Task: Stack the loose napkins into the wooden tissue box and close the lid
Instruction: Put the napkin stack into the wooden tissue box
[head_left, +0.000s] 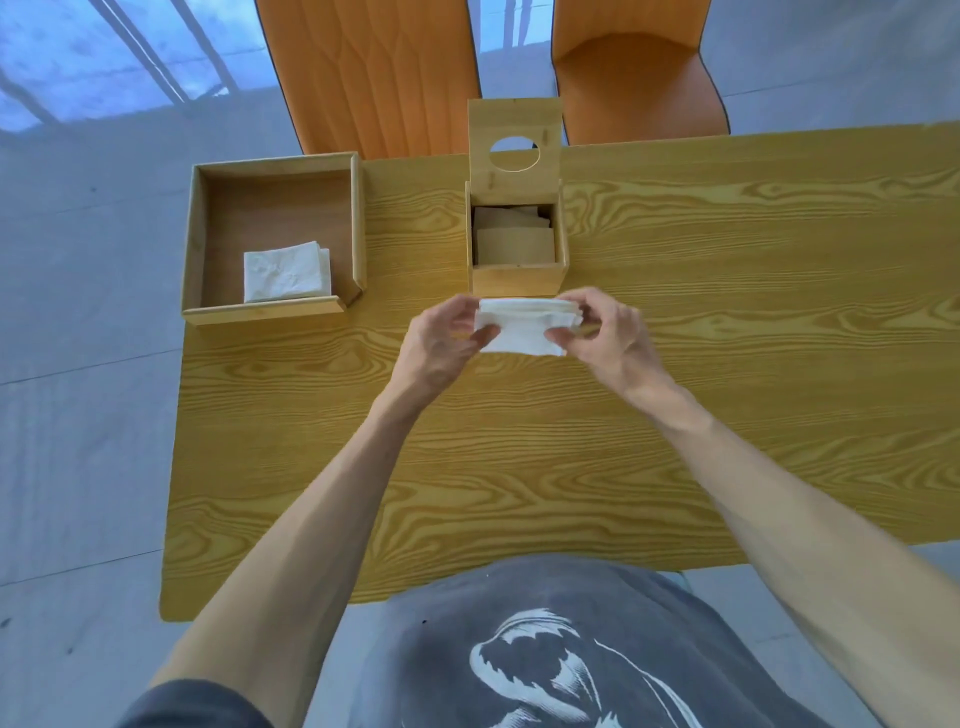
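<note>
A wooden tissue box (515, 279) stands at the table's far middle, its lid (514, 119) with a round hole tipped up and back. Inside it lie folded napkins that look brown in the shade. Just in front of the box, above the table, I hold a small stack of white napkins (524, 325) between both hands: my left hand (441, 343) pinches its left end and my right hand (608, 338) its right end. More white napkins (285, 271) lie in a shallow wooden tray (270, 314) to the left.
The wooden table (519, 467) reaches to the right edge of view; the tray sits at its far left corner, partly past the edge. Two orange chairs (374, 73) stand behind the table. Grey floor lies to the left.
</note>
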